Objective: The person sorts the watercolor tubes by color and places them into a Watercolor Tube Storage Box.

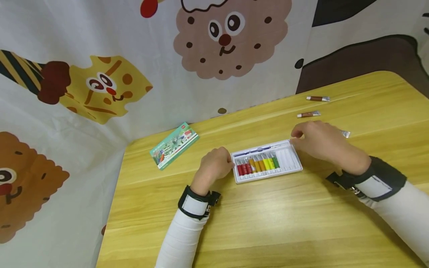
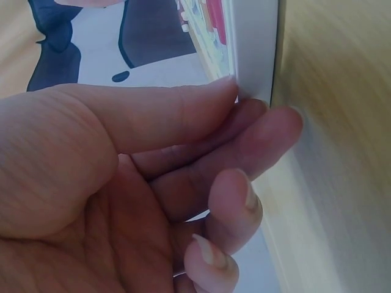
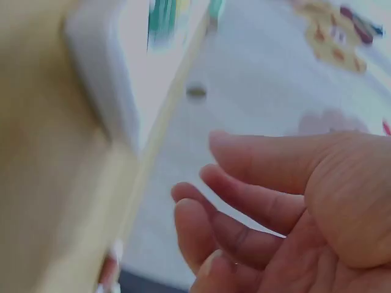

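Head view: paint tray [image 1: 288, 160], illegibly labelled box [image 1: 174, 146]

Wood-grain table [image 1: 275, 227]; teal illustrated box [image 1: 174, 146] lying near its far edge, toward the left. Behind, white curtain [image 1: 117, 26] printed with smiling cartoon biscuits [image 1: 207, 44].

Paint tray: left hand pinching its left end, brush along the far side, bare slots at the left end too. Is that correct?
Not quite: the head view shows the bare slots at the right end of the paint tray. The left hand does pinch the left end, and the brush lies along the far side.
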Demonstrator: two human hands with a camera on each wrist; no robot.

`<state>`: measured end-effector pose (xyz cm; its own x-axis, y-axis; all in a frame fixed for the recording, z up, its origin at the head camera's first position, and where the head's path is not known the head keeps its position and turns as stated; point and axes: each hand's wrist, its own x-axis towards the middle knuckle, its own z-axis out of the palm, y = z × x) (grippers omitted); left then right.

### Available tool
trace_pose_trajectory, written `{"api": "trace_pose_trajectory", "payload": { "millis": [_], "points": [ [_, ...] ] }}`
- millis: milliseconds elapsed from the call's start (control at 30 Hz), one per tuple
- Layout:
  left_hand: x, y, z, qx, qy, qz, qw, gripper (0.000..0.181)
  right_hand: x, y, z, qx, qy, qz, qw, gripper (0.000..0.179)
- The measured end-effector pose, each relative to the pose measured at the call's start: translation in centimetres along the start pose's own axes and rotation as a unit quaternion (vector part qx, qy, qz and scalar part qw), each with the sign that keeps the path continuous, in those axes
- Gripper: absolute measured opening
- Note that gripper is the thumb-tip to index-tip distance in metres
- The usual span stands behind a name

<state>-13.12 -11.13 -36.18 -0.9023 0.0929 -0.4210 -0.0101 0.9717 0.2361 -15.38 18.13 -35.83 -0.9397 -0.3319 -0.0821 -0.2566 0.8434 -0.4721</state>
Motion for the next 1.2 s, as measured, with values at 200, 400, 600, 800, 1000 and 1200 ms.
{"api": "trace_pose_trajectory", "payload": {
  "millis": [200, 400, 600, 800, 1000, 1200],
  "points": [
    [-0.1, 0.1, 0.0, -0.003, 0.0, 0.003, 1.0, 0.03, 0.6, 4.5, -3.0, -0.043, -0.021, 0.051, 0.9975, 0.043],
    [-0.2, 0.1, 0.0, 0.0, 0.001, 0.003, 1.0, 0.029, 0.8, 7.5, -4.0, -0.077, -0.043, 0.091, 0.992, 0.044],
    [-0.1, -0.1, 0.1, 0.003, -0.001, 0.003, 1.0, 0.03, 0.9, 8.7, -3.8, -0.076, -0.058, 0.093, 0.9911, 0.013],
    [-0.1, 0.0, 0.0, 0.003, -0.002, 0.006, 1.0, 0.032, 1.1, 9.3, -3.4, -0.078, -0.065, 0.09, 0.9907, 0.017],
    [-0.2, 0.1, 0.0, 0.001, -0.002, 0.004, 1.0, 0.031, 1.4, 9.1, -3.4, -0.071, -0.046, 0.085, 0.9928, 0.035],
    [0.0, 0.1, 0.1, 0.002, -0.003, -0.003, 1.0, 0.024, 0.7, 9.0, -3.8, -0.054, 0.005, 0.123, 0.991, 0.029]
  ]
}}
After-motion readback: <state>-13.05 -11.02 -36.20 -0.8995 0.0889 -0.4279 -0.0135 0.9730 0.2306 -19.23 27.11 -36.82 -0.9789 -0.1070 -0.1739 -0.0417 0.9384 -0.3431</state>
